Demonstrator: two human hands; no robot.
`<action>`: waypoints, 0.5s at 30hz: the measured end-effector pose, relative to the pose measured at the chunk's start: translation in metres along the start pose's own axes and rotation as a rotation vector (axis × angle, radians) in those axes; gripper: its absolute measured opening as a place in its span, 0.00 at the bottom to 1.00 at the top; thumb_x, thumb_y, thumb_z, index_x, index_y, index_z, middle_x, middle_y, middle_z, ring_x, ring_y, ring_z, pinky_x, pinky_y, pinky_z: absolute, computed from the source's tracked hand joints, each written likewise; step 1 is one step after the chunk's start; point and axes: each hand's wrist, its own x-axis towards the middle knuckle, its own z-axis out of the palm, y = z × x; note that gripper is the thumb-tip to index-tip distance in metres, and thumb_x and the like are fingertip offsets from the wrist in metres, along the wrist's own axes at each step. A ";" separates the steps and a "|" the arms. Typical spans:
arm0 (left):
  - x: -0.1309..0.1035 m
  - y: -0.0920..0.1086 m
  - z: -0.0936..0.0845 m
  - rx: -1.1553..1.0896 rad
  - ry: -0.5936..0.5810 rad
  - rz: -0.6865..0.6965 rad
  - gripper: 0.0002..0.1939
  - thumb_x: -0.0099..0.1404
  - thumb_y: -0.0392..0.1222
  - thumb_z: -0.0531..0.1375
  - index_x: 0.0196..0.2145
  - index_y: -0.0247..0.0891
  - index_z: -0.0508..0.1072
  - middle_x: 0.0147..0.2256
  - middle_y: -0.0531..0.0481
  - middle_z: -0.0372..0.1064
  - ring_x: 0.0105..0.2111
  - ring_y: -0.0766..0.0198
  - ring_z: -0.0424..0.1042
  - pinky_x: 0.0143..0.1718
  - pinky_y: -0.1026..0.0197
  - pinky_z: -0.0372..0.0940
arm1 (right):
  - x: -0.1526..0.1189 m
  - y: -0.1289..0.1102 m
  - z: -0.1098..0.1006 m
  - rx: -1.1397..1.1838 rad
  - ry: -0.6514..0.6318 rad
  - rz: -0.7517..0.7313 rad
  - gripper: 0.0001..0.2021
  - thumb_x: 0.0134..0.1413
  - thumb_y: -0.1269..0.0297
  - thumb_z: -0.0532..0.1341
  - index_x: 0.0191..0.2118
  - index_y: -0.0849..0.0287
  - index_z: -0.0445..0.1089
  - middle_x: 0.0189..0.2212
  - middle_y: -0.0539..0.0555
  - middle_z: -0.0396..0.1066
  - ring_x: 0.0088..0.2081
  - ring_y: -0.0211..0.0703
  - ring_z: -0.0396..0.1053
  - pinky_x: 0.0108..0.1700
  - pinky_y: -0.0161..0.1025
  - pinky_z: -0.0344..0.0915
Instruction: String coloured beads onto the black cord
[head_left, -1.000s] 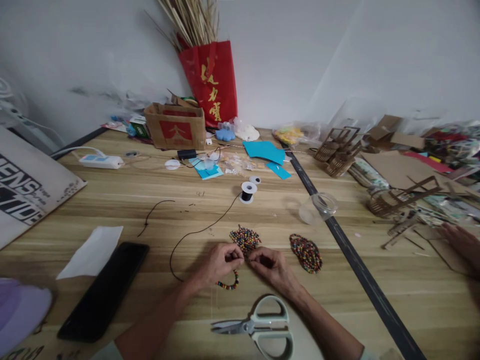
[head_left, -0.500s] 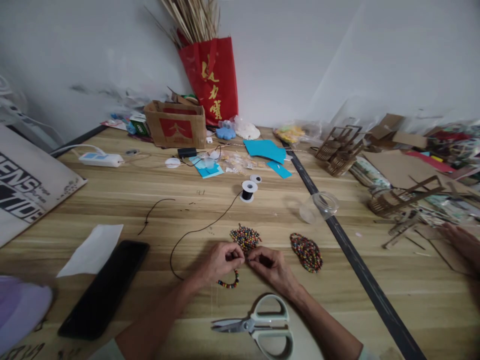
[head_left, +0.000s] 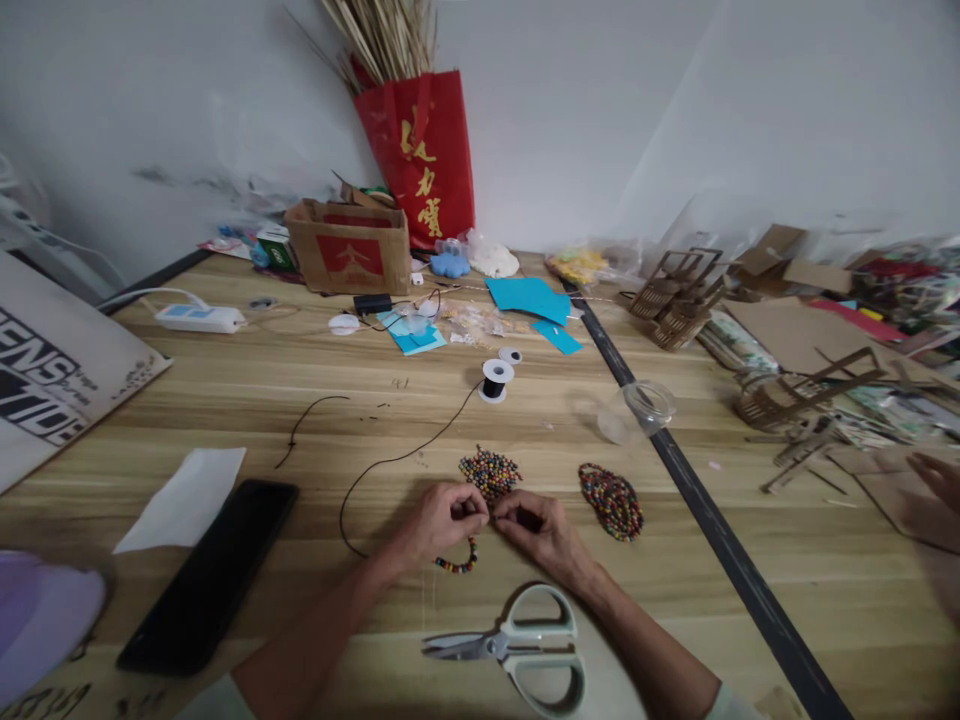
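My left hand (head_left: 444, 518) is closed in a pinch just in front of a pile of small multicoloured beads (head_left: 489, 472). Below it hangs a short curved strand of beads (head_left: 459, 563); the thread in its fingertips is too fine to see clearly. My right hand (head_left: 546, 532) pinches what looks like a tiny dark bead, its fingertips almost meeting those of the left. A coiled, finished-looking bead string (head_left: 611, 502) lies to the right. Closer to me rest scissors (head_left: 517, 645) with pale handles, blades pointing left. Black cord runs from a white spool (head_left: 496, 381) toward my left forearm.
A black phone (head_left: 210, 578) and white paper (head_left: 184, 500) lie at left. A clear round container (head_left: 651, 408) sits on the dark table strip. Small woven baskets (head_left: 802, 395) and craft scraps crowd the right, where another person's hand (head_left: 937, 480) shows. A red bag (head_left: 420, 160) stands behind.
My two hands stay pinched together in nearly the same place, with the strand below. At the right edge, the other person's hand has shifted further right. The view moves very slightly.
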 end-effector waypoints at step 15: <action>0.000 0.003 0.000 0.020 0.011 -0.008 0.04 0.56 0.36 0.60 0.28 0.34 0.74 0.24 0.52 0.69 0.25 0.67 0.65 0.27 0.67 0.59 | 0.001 0.001 -0.002 0.026 -0.012 0.003 0.10 0.56 0.59 0.61 0.34 0.61 0.73 0.25 0.51 0.68 0.27 0.37 0.64 0.30 0.33 0.59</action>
